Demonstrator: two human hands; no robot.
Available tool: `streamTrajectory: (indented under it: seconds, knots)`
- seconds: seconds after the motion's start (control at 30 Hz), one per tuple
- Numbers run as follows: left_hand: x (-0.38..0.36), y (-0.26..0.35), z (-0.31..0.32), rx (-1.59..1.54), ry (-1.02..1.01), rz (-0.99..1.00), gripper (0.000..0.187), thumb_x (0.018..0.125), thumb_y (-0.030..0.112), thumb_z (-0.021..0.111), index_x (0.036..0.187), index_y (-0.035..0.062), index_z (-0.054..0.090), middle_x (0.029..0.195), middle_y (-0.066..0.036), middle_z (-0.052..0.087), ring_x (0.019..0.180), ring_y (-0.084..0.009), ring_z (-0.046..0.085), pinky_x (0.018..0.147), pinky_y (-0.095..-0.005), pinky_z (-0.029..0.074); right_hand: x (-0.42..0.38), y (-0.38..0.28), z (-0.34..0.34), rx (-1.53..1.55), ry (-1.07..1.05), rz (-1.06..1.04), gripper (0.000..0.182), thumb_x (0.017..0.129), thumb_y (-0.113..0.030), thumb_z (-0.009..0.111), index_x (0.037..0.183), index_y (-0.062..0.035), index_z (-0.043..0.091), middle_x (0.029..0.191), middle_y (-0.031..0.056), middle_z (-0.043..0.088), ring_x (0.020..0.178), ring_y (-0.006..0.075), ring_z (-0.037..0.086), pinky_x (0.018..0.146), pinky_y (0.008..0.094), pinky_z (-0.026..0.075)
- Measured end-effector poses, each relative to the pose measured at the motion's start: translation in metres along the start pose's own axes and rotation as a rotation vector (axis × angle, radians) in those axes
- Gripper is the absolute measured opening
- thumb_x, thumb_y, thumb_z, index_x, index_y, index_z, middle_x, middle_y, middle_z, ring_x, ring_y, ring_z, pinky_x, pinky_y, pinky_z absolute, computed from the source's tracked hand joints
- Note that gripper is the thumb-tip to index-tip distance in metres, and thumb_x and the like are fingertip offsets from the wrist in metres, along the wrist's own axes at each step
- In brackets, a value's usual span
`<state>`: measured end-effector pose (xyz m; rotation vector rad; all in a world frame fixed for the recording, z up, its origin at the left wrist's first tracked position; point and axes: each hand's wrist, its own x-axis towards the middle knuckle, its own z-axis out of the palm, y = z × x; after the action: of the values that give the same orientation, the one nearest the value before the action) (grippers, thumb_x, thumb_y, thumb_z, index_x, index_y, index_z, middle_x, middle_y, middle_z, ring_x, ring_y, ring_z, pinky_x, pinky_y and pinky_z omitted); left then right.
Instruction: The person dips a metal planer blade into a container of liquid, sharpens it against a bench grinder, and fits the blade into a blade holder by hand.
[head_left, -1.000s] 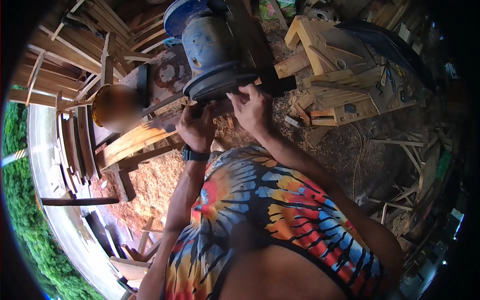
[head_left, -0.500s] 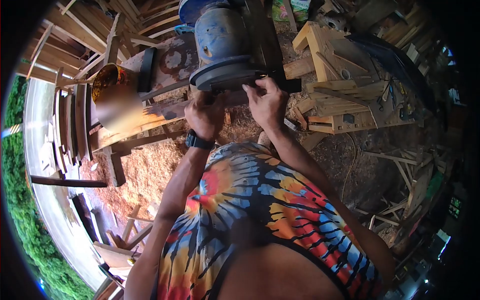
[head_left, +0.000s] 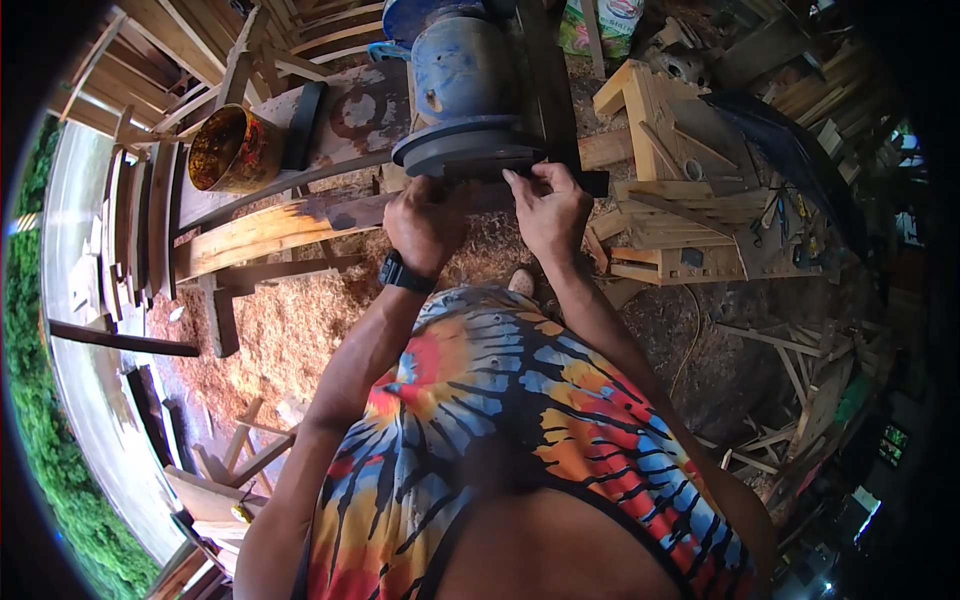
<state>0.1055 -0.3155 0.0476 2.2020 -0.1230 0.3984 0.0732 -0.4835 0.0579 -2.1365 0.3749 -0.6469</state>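
Observation:
A blue, worn bench grinder (head_left: 462,75) with a grey disc wheel (head_left: 465,143) stands ahead of me. A thin dark flat piece (head_left: 490,167) lies along the front of the wheel. My left hand (head_left: 425,227), with a black watch on its wrist, is curled at the left end of this piece, its fingertips partly hidden. My right hand (head_left: 553,210) pinches the piece near its right end, thumb and forefinger close to the wheel's edge.
A stained yellow bucket (head_left: 236,150) sits on the bench at the left. A wooden beam (head_left: 260,238) runs below it. Stacked timber (head_left: 680,225) and tools are at the right. Wood shavings (head_left: 290,325) cover the ground. A dark umbrella-like sheet (head_left: 790,150) is further right.
The whole view has shifted, so the grinder and both hands appear slightly further right. The hands keep nearly the same pose at the wheel. The bucket now shows clearly.

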Motion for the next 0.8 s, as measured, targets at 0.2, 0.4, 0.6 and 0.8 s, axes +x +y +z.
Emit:
streamTrajectory:
  seconds: [0.2, 0.4, 0.6, 0.8]
  knots:
    - [0.000, 0.003, -0.003, -0.152, -0.024, -0.073, 0.026, 0.081, 0.025, 0.086, 0.087, 0.0040, 0.072, 0.079, -0.016, 0.076, 0.072, -0.0309, 0.076, 0.066, -0.0408, 0.059, -0.001, 0.000, 0.004, 0.033, -0.012, 0.007, 0.030, 0.085, -0.021, 0.088, 0.091, 0.0018, 0.068, 0.071, 0.0119, 0.073, 0.063, 0.0188, 0.072, 0.060, 0.0329, 0.056]
    - [0.000, 0.018, -0.013, -0.173, 0.015, -0.114, 0.024, 0.081, 0.017, 0.085, 0.094, 0.0003, 0.074, 0.088, -0.016, 0.079, 0.078, -0.0246, 0.078, 0.071, -0.0369, 0.060, -0.003, -0.004, 0.008, 0.013, -0.025, -0.020, 0.031, 0.086, -0.022, 0.087, 0.089, 0.0010, 0.067, 0.070, 0.0117, 0.072, 0.063, 0.0206, 0.072, 0.059, 0.0338, 0.056]
    - [0.000, 0.013, -0.017, -0.106, -0.003, -0.185, 0.027, 0.080, 0.019, 0.087, 0.091, -0.0022, 0.074, 0.086, -0.018, 0.078, 0.077, -0.0266, 0.078, 0.072, -0.0363, 0.060, -0.004, -0.007, 0.012, 0.037, -0.020, -0.050, 0.030, 0.086, -0.021, 0.087, 0.089, 0.0006, 0.066, 0.070, 0.0121, 0.072, 0.063, 0.0219, 0.073, 0.060, 0.0347, 0.056]
    - [-0.005, 0.012, -0.021, -0.139, -0.038, -0.142, 0.030, 0.085, 0.020, 0.084, 0.098, -0.0049, 0.073, 0.088, -0.018, 0.077, 0.079, -0.0236, 0.075, 0.074, -0.0356, 0.058, -0.006, -0.007, 0.014, 0.024, -0.004, -0.057, 0.030, 0.086, -0.020, 0.087, 0.090, 0.0006, 0.066, 0.071, 0.0131, 0.073, 0.063, 0.0233, 0.073, 0.060, 0.0355, 0.056]
